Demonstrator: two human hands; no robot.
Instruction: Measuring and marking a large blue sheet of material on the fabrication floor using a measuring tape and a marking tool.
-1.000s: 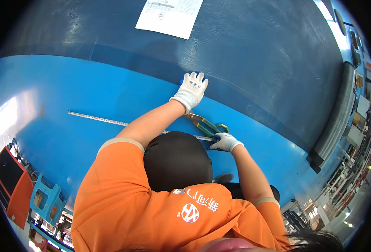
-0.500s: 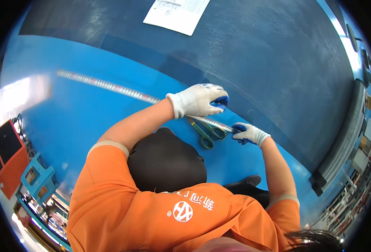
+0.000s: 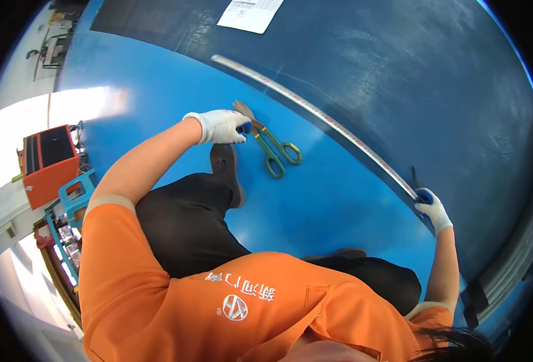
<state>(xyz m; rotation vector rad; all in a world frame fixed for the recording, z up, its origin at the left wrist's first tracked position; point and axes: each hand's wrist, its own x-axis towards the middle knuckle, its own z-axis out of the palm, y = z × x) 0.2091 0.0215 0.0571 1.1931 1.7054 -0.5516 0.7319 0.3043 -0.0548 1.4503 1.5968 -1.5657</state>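
Observation:
My left hand (image 3: 227,127), in a white glove with a blue palm, is above the floor beside the shears' blades. Its fingers are curled, and whatever they may hold is hidden. The metal shears (image 3: 274,146), with grey blades and green handles, lie on the blue floor with their handles spread. At the right, my gloved right hand (image 3: 434,208) is closed on the near end of a tape measure (image 3: 327,117). Its long pale blade stretches away to the upper left along the edge of a dark sheet (image 3: 387,78); that far end is in neither hand.
White printed paper (image 3: 250,15) lies on the dark sheet. A small dark object (image 3: 415,177) is beside my right hand. At the left stand a red-orange box (image 3: 49,169) and a blue plastic stool (image 3: 76,196). A grey roll (image 3: 511,271) lies at the lower right.
My right hand has moved right with the tape measure, whose blade now runs over the dark sheet's edge. My left hand has come off the blade and moved left beside the shears.

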